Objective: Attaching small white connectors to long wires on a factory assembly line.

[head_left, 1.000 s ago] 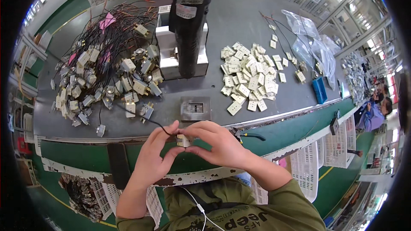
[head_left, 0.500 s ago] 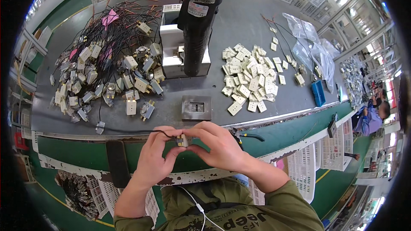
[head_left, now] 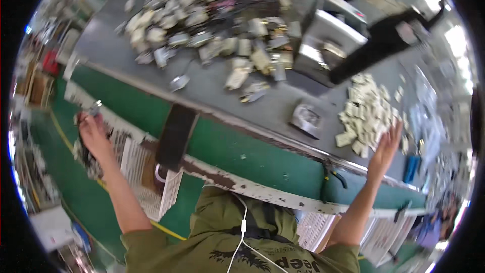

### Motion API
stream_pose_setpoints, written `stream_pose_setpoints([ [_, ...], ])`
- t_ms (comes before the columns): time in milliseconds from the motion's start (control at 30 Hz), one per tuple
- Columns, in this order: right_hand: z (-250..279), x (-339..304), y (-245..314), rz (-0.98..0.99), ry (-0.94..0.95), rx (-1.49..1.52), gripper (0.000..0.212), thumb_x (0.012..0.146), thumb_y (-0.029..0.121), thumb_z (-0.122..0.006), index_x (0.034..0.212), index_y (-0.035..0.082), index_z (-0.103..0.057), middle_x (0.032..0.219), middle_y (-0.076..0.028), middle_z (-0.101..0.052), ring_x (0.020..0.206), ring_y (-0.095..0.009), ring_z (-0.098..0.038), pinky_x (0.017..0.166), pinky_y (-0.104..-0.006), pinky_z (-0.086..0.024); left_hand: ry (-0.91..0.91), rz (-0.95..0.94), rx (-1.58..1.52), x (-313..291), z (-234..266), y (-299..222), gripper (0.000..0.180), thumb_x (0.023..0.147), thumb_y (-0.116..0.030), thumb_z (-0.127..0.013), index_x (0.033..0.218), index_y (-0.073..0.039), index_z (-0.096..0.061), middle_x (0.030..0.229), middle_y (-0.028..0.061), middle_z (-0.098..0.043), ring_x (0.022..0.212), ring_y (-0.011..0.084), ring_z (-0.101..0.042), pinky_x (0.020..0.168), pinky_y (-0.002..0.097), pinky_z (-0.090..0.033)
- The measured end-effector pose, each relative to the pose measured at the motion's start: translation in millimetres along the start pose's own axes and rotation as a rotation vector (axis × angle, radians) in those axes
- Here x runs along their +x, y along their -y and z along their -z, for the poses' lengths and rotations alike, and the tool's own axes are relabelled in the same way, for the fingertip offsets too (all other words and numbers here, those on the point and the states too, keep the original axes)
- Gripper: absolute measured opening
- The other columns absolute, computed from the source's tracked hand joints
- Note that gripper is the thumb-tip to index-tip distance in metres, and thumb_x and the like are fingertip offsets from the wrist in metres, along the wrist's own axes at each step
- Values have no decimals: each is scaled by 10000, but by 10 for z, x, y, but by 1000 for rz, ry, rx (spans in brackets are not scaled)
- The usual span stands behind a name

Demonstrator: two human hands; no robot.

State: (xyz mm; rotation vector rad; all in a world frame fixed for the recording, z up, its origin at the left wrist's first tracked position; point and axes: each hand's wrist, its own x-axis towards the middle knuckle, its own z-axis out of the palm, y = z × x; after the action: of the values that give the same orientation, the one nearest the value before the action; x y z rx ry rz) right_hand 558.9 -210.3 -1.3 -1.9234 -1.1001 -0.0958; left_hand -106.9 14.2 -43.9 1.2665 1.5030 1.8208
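Observation:
My left hand [head_left: 93, 132] is stretched far out to the left, past the table edge. A small grey and metal socket module [head_left: 95, 107] shows at its fingertips, blurred by motion. Over to the right, my right hand [head_left: 387, 146] reaches to the near right side of a heap of cream socket covers [head_left: 365, 111]; its fingers are extended, and nothing visible is in them. A metal fixture block [head_left: 306, 119] lies on the table left of that heap. Behind it a black electric screwdriver [head_left: 379, 45] hangs tilted.
Wired socket modules [head_left: 197, 20] are piled at the back left. A silver holder [head_left: 328, 35] stands mid-table. Cutting pliers [head_left: 331, 174] and a dark flat slab [head_left: 177, 136] lie along the front edge. White crates [head_left: 144, 172] stand below. Plastic bags [head_left: 424, 106] lie right.
My hands have parted from around the module in front of me. The left has swung far left with a module; the right has moved to the cream covers. The view has turned left.

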Motion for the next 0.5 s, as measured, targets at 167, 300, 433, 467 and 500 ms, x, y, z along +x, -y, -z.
stream_pose_setpoints([
  [167,-185,-281,115,14,-34,264,517,1015,90,-435,1501,46,-261,1523,-150,-319,1331,-276,-416,1088,-388,-342,-464,743,-249,-823,1374,1687,440,964,-293,-585,1276,13,-531,1089,115,-620,995,232,-599,838,354,-502],
  [300,-239,-303,221,-8,32,267,497,1015,84,-430,1489,39,-288,1510,-148,-346,1305,-272,-451,1070,-389,-368,-341,922,-339,-1538,1728,2185,385,964,-271,-581,1232,4,-543,1043,120,-623,940,234,-595,849,329,-506],
  [433,-227,-349,272,-10,53,293,488,1013,64,-418,1484,30,-294,1499,-153,-362,1284,-267,-478,1057,-392,-390,-3,1029,332,-1122,1499,1824,314,979,-240,-555,1190,-8,-556,998,115,-619,915,212,-583,841,304,-489],
  [467,-222,-374,298,-15,51,330,489,1013,67,-419,1484,29,-292,1493,-159,-369,1281,-265,-481,1049,-382,-400,6,886,505,-917,1347,1645,293,983,-227,-546,1184,-14,-558,995,113,-617,919,202,-580,846,302,-482],
  [500,-222,-395,331,-35,43,318,492,1012,63,-425,1484,28,-291,1483,-170,-380,1259,-260,-499,1035,-369,-415,-129,774,584,-718,1128,1455,275,988,-206,-536,1187,-18,-557,1010,111,-614,931,190,-578,856,305,-474],
])
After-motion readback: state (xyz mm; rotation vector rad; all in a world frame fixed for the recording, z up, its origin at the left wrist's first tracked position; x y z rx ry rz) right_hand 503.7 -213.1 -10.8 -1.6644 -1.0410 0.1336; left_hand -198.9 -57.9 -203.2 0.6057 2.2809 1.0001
